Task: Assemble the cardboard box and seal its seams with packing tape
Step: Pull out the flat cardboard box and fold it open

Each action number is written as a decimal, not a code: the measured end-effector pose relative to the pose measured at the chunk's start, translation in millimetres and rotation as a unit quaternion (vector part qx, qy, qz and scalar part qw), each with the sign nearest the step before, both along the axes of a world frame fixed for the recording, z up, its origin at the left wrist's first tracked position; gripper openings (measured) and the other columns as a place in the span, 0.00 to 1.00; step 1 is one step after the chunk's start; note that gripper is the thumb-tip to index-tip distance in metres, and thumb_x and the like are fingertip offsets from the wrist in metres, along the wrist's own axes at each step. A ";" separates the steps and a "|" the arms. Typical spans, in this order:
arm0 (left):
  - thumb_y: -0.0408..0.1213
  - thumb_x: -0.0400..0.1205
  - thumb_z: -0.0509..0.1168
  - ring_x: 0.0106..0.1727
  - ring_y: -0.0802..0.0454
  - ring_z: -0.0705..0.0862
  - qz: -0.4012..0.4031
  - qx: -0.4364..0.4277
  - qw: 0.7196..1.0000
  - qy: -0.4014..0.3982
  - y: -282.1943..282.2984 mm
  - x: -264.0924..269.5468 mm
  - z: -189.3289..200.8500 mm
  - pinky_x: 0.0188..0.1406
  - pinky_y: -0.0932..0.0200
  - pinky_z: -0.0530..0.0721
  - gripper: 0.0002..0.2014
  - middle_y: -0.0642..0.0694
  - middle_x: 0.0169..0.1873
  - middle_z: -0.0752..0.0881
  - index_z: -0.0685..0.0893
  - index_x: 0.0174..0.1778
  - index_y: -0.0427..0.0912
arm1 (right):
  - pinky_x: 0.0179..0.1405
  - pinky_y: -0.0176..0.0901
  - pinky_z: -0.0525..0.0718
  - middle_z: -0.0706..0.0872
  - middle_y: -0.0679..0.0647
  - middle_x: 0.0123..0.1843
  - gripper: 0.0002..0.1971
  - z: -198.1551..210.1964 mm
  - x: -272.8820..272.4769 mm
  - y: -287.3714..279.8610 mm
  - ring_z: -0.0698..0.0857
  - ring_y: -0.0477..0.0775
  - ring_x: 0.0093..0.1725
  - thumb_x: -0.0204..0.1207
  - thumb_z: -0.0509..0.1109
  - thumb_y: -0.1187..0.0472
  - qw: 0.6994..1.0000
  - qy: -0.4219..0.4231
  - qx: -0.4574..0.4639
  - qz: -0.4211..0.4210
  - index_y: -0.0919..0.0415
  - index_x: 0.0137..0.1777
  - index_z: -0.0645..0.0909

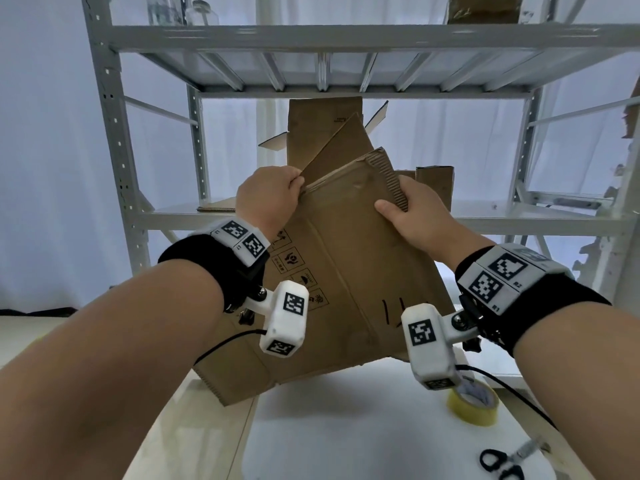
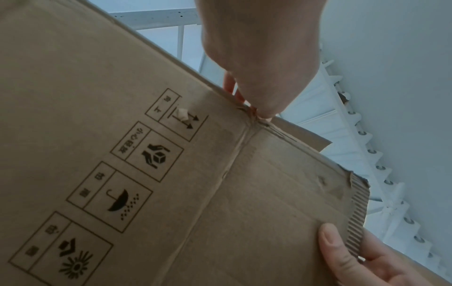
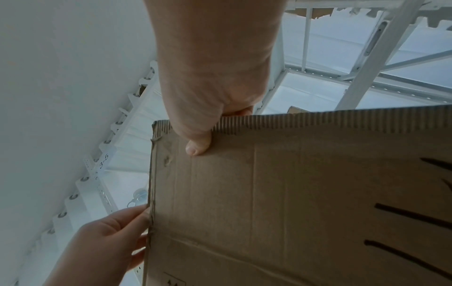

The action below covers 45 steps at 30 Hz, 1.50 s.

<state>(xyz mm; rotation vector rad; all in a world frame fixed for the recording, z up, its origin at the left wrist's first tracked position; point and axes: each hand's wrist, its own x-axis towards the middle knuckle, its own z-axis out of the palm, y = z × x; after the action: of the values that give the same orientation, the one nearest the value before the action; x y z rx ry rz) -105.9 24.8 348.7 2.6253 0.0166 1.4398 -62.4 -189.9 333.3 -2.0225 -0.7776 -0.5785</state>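
A flattened brown cardboard box (image 1: 349,271) stands tilted on the white table (image 1: 346,427), printed handling symbols on its left panel (image 2: 146,154). My left hand (image 1: 273,195) pinches the box's top edge at a fold line, seen close in the left wrist view (image 2: 259,77). My right hand (image 1: 412,213) grips the torn corrugated edge of the near flap (image 3: 269,183), thumb (image 3: 198,147) on the front face, fingers behind. A roll of yellowish packing tape (image 1: 474,405) lies on the table at the right, below my right wrist.
Black-handled scissors (image 1: 504,464) lie at the table's front right. A grey metal shelving rack (image 1: 311,39) stands right behind the box, with more cardboard pieces (image 1: 325,133) leaning on its middle shelf. Glass jars (image 1: 180,10) stand on the top shelf.
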 end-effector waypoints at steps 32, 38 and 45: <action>0.50 0.83 0.62 0.47 0.51 0.81 -0.035 0.131 0.950 0.283 26.5 -15.7 -48.8 0.47 0.55 0.78 0.20 0.49 0.50 0.85 0.68 0.69 0.51 | 0.42 0.18 0.72 0.79 0.45 0.47 0.07 -46.6 8.0 14.5 0.77 0.35 0.45 0.81 0.67 0.64 0.995 -0.073 0.063 0.033 0.58 0.56 0.72; 0.50 0.86 0.56 0.36 0.46 0.79 0.060 0.134 0.966 0.212 7.9 -7.1 -74.3 0.33 0.54 0.74 0.23 0.44 0.47 0.79 0.60 0.75 0.51 | 0.46 0.34 0.77 0.80 0.49 0.46 0.07 -58.3 9.2 10.5 0.78 0.48 0.46 0.82 0.66 0.63 0.994 -0.047 0.100 0.027 0.62 0.56 0.74; 0.52 0.87 0.51 0.58 0.41 0.80 0.039 -0.024 0.978 0.204 27.0 -3.5 -137.1 0.53 0.46 0.79 0.22 0.41 0.62 0.80 0.66 0.74 0.46 | 0.47 0.31 0.73 0.80 0.49 0.49 0.10 -86.3 17.5 -21.2 0.78 0.46 0.47 0.82 0.66 0.61 0.981 -0.001 0.178 -0.071 0.63 0.60 0.75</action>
<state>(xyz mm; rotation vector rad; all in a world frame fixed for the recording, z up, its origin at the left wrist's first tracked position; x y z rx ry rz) -109.4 51.9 211.6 2.8562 0.1978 0.8809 -44.9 -211.0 247.0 -1.7523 -0.4910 -0.7455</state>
